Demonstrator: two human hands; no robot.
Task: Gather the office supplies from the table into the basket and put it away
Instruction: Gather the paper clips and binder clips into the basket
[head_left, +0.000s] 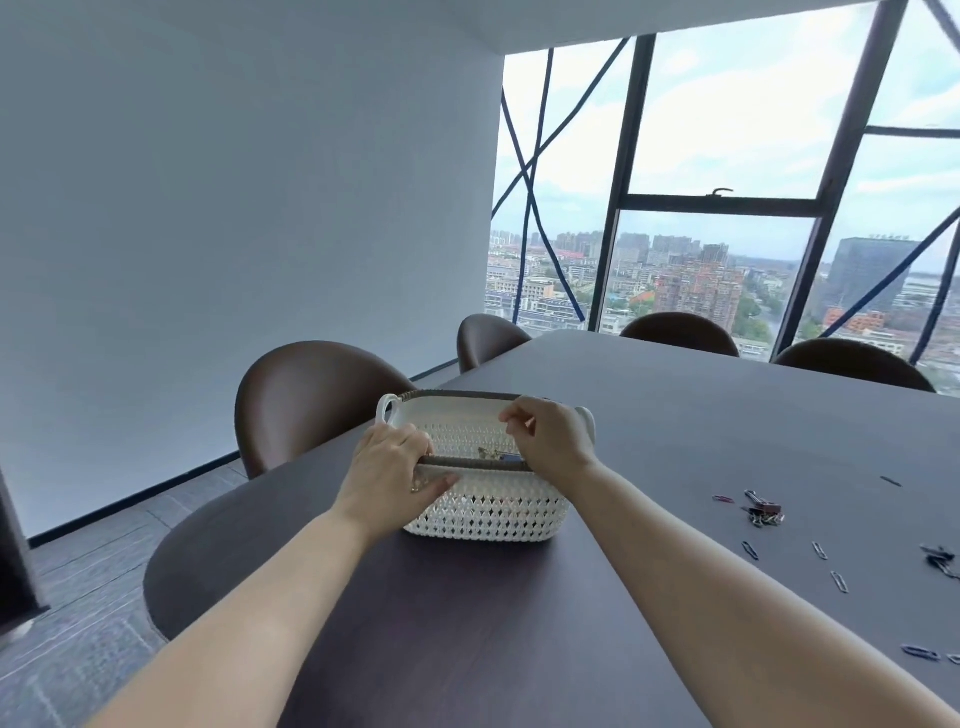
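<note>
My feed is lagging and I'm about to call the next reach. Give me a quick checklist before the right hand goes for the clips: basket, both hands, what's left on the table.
1. The basket stands upright on the table: ok.
2. It is held steady: ok, the left hand grips its near rim.
3. The right hand is free: cannot tell. Its fingers are curled above the basket's opening, and anything pinched is too small to see.
4. Supplies are inside: ok, a few small items show behind the near rim.
5. Everything is gathered: not ok. The binder clips and loose paper clips lie on the table to the right of the basket.
6. Ready to put away: not ok, for that reason.
</note>
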